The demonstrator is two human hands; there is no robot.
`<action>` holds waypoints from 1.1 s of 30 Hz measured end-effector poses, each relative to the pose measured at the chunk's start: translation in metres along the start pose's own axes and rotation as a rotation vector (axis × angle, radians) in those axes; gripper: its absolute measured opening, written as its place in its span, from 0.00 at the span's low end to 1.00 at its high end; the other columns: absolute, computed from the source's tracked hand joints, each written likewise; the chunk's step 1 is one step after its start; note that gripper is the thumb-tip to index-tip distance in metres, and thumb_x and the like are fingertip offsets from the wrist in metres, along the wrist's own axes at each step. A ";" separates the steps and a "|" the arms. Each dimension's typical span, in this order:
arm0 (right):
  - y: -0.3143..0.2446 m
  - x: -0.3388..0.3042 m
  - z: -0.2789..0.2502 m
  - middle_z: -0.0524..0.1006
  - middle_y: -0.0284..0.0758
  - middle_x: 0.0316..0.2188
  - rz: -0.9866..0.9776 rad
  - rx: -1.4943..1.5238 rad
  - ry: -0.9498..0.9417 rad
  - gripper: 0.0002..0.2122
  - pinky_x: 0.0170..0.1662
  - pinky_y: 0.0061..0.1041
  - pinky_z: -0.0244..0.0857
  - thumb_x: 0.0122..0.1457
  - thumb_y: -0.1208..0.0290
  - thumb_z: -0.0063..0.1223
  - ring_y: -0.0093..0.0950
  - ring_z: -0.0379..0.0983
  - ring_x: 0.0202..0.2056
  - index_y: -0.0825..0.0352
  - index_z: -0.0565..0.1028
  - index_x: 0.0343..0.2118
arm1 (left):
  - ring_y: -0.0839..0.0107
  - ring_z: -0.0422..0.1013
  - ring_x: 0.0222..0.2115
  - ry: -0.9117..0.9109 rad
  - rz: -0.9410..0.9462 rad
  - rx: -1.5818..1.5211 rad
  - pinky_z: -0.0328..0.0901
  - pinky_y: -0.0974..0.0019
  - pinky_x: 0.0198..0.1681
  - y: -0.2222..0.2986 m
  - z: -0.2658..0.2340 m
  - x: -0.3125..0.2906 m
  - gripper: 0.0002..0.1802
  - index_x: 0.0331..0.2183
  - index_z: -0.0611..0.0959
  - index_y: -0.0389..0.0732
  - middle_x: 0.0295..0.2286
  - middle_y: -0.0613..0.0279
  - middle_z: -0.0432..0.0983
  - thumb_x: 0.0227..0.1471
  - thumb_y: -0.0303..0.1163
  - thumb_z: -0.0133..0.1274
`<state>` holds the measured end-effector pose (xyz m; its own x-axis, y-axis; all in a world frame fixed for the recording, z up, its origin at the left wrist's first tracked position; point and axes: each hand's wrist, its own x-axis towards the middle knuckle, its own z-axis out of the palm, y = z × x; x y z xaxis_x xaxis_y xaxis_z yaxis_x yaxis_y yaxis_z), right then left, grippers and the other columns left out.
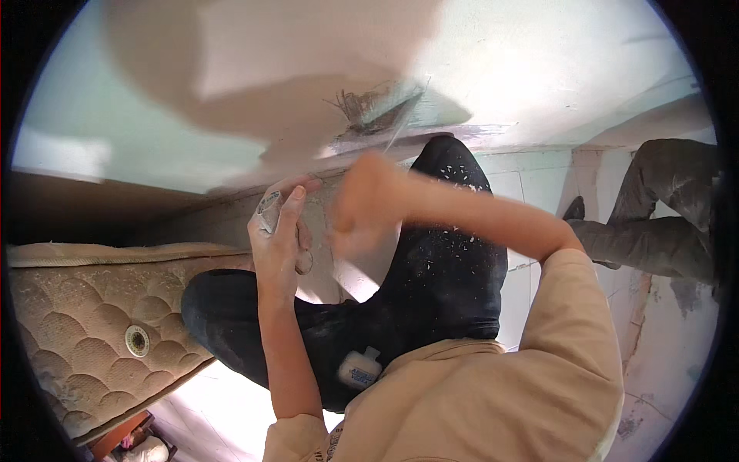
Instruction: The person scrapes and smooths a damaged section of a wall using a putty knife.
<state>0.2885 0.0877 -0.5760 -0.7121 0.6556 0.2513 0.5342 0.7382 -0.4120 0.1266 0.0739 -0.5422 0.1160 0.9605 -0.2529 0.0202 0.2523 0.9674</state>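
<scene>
My right hand (371, 199) is smeared by motion, closed in a fist in front of the low wall. A thin, pale, blade-like tool (400, 127) juts from it to a rough, scraped patch (362, 108) on the wall; its exact kind is not clear. To the left, my left hand (275, 239) is raised with fingers curled around a small whitish thing (268, 212) bearing a green printed mark. The fingers cover most of that thing. White flakes (462, 177) lie scattered over my dark right trouser leg.
A quilted, dusty mattress (85, 331) stands at the left. On my lap is a small white bottle-shaped thing (359, 369) with blue print. Another person's dark-trousered legs (654, 223) are at the right, on the pale tiled floor (531, 185). A reddish box (127, 439) holds things at lower left.
</scene>
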 end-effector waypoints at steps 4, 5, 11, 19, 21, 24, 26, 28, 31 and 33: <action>0.002 0.001 0.005 0.64 0.36 0.04 -0.004 -0.100 0.096 0.17 0.13 0.30 0.55 0.40 0.54 0.48 0.36 0.64 0.09 0.58 0.68 0.04 | 0.86 0.56 0.13 -0.018 0.015 -0.021 0.53 0.79 0.17 -0.001 0.003 0.003 0.14 0.37 0.77 0.35 0.34 0.63 0.76 0.50 0.34 0.50; -0.023 0.002 0.002 0.64 0.36 0.04 -0.092 -0.023 0.083 0.17 0.13 0.30 0.55 0.40 0.54 0.48 0.37 0.63 0.09 0.59 0.68 0.04 | 0.86 0.56 0.13 -0.013 0.021 -0.023 0.53 0.79 0.16 -0.001 0.001 0.000 0.13 0.37 0.77 0.36 0.33 0.64 0.75 0.50 0.34 0.50; 0.000 0.006 -0.007 0.63 0.36 0.04 0.051 -0.169 0.029 0.16 0.13 0.31 0.54 0.39 0.54 0.48 0.37 0.63 0.09 0.57 0.69 0.05 | 0.86 0.55 0.12 0.007 -0.002 -0.020 0.52 0.78 0.16 -0.003 0.001 0.003 0.14 0.38 0.77 0.36 0.30 0.65 0.75 0.50 0.34 0.51; 0.007 0.007 -0.014 0.67 0.40 0.08 0.120 -0.143 -0.076 0.14 0.17 0.36 0.58 0.39 0.56 0.45 0.39 0.66 0.12 0.59 0.72 0.07 | 0.86 0.55 0.12 -0.013 -0.020 0.060 0.52 0.79 0.15 0.001 0.004 -0.001 0.18 0.40 0.76 0.35 0.30 0.61 0.75 0.50 0.37 0.50; -0.008 0.009 -0.007 0.67 0.39 0.07 0.149 -0.112 -0.010 0.15 0.17 0.36 0.58 0.40 0.56 0.45 0.39 0.65 0.12 0.59 0.71 0.07 | 0.85 0.54 0.12 -0.015 -0.009 0.084 0.53 0.79 0.16 0.001 0.003 0.000 0.21 0.42 0.74 0.32 0.34 0.56 0.76 0.50 0.38 0.48; -0.023 0.003 -0.003 0.63 0.38 0.05 -0.067 -0.035 -0.008 0.18 0.13 0.32 0.54 0.41 0.54 0.47 0.39 0.63 0.10 0.59 0.68 0.04 | 0.85 0.55 0.12 -0.027 0.021 0.011 0.51 0.79 0.14 -0.007 0.001 0.000 0.16 0.39 0.78 0.38 0.28 0.65 0.75 0.49 0.37 0.53; 0.008 0.003 -0.011 0.64 0.38 0.05 0.090 -0.081 0.131 0.17 0.14 0.33 0.55 0.41 0.53 0.47 0.39 0.62 0.10 0.59 0.68 0.04 | 0.86 0.56 0.12 -0.014 -0.026 0.011 0.52 0.79 0.14 -0.007 0.001 0.001 0.17 0.39 0.77 0.38 0.31 0.63 0.76 0.48 0.37 0.53; 0.002 0.003 -0.010 0.64 0.38 0.05 0.113 -0.067 0.064 0.17 0.14 0.33 0.55 0.41 0.54 0.48 0.39 0.62 0.10 0.59 0.68 0.04 | 0.86 0.56 0.12 -0.011 -0.021 0.028 0.52 0.80 0.14 -0.008 0.001 0.001 0.17 0.39 0.77 0.38 0.31 0.62 0.76 0.48 0.37 0.53; -0.025 0.002 -0.014 0.64 0.37 0.05 0.033 -0.039 -0.038 0.17 0.14 0.33 0.55 0.40 0.55 0.49 0.38 0.62 0.10 0.60 0.67 0.04 | 0.87 0.56 0.12 -0.001 -0.020 0.054 0.52 0.80 0.14 -0.005 -0.001 0.000 0.16 0.38 0.77 0.38 0.32 0.61 0.77 0.48 0.37 0.53; -0.023 -0.002 -0.013 0.63 0.37 0.04 -0.065 -0.027 -0.077 0.17 0.14 0.33 0.55 0.40 0.56 0.50 0.38 0.62 0.09 0.61 0.66 0.04 | 0.87 0.56 0.12 0.001 -0.026 0.058 0.52 0.80 0.14 -0.006 -0.002 -0.001 0.16 0.38 0.77 0.38 0.33 0.61 0.77 0.48 0.37 0.53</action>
<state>0.2830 0.0716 -0.5555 -0.7781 0.5925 0.2083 0.4970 0.7836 -0.3727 0.1246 0.0712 -0.5475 0.1141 0.9539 -0.2776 0.0803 0.2697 0.9596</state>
